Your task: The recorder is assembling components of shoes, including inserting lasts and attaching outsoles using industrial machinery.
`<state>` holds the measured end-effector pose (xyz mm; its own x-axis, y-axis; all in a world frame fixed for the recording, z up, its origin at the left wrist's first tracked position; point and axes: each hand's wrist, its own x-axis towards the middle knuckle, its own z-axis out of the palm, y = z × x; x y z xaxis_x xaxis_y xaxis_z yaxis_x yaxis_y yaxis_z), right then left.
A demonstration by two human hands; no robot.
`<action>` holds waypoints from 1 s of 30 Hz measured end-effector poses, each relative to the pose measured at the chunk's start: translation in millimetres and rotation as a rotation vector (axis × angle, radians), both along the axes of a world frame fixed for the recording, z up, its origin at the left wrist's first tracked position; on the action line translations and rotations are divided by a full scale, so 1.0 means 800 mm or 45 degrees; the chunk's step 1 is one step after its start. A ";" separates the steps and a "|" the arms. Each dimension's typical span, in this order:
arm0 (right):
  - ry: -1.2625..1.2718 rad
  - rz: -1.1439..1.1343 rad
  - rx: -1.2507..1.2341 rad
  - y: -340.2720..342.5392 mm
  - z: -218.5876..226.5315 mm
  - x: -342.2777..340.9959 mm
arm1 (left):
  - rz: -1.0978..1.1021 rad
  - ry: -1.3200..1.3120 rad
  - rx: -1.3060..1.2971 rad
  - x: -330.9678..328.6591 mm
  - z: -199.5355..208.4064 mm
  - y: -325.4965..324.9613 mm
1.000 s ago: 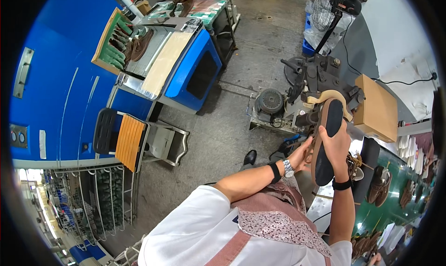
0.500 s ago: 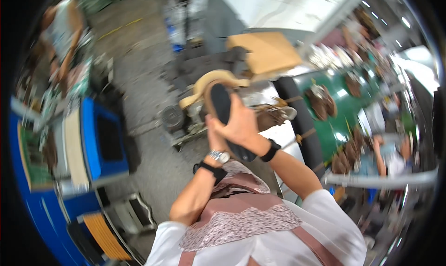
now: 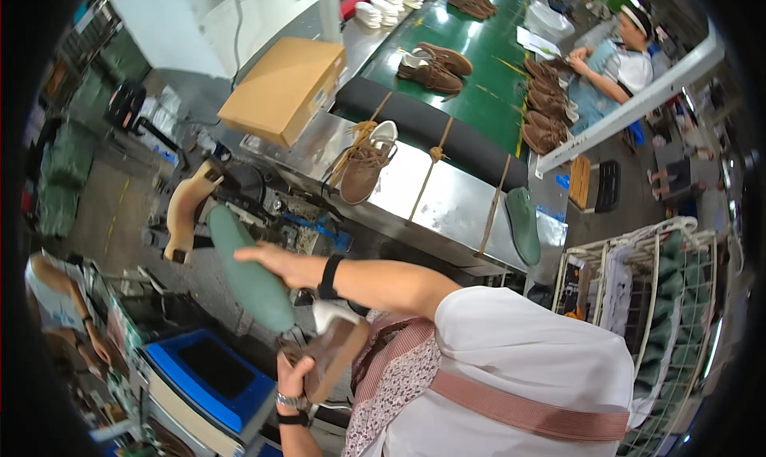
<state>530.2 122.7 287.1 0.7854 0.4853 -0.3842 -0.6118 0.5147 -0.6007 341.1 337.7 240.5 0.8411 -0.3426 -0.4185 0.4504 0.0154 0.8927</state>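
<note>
My left hand, a metal watch on its wrist, grips a brown shoe with a pale lining, close to my apron. My right hand is closed on a green shoe last, which slants beyond and to the left of the shoe, apart from it. Part of the grip on the last is hidden behind the hand. A second green shoe last lies at the right end of the metal bench. Another brown shoe with yellowish laces stands near the bench's left edge.
A tan curved rest tops a machine left of the last. Behind the bench runs a green conveyor with brown shoes. A cardboard box, a blue-framed machine and a wire rack stand around. A co-worker sits across.
My hands were together on one shoe by the tan rest; now they are apart, the green last in my right and the brown shoe in my left. The view has swung right toward the conveyor.
</note>
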 end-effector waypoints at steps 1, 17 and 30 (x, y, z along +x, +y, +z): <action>-0.019 -0.039 -0.014 0.003 0.003 -0.006 | -0.046 0.009 0.088 0.000 0.014 -0.006; -0.390 -1.092 -1.999 -0.554 -0.037 -0.266 | -0.298 -0.369 0.410 0.180 -0.061 -0.302; 0.206 -1.218 -2.244 -0.679 -0.188 -0.463 | -1.096 -0.899 1.548 0.421 -0.135 -0.522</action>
